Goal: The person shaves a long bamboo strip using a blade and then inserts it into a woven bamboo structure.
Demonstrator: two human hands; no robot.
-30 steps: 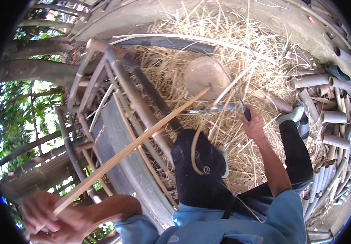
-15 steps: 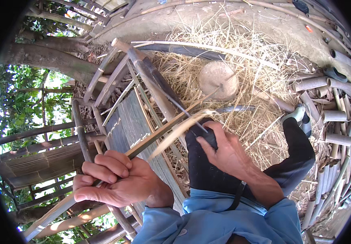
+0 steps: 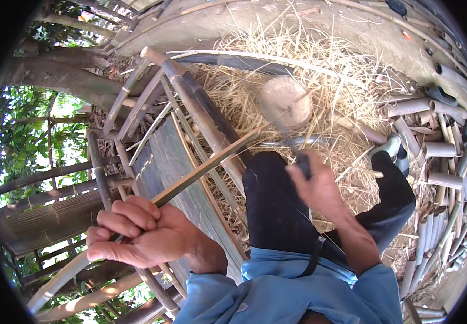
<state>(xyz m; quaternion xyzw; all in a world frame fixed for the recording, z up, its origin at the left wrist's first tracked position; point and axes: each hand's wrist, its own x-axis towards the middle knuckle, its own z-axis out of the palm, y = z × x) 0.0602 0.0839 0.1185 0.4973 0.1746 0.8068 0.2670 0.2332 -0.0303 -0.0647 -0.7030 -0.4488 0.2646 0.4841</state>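
- My left grip point(image 3: 146, 233) is wrapped around a bamboo strip point(image 3: 206, 167).
- The bamboo strip slants forward, its far end at a round wooden block point(image 3: 275, 101) among pale shavings point(image 3: 347, 105).
- My right grip point(image 3: 321, 186) clasps a dark-handled knife point(image 3: 303, 165), its blade blurred near the block.

Finding open air between the left hand point(image 3: 141, 229) and the right hand point(image 3: 324, 190), above the dark trouser leg point(image 3: 271, 208). Going forward-left, meeting the long bamboo strip point(image 3: 206, 168) slanting toward the round block point(image 3: 283, 97). Beyond, running into the thick bamboo rail point(image 3: 205, 127).
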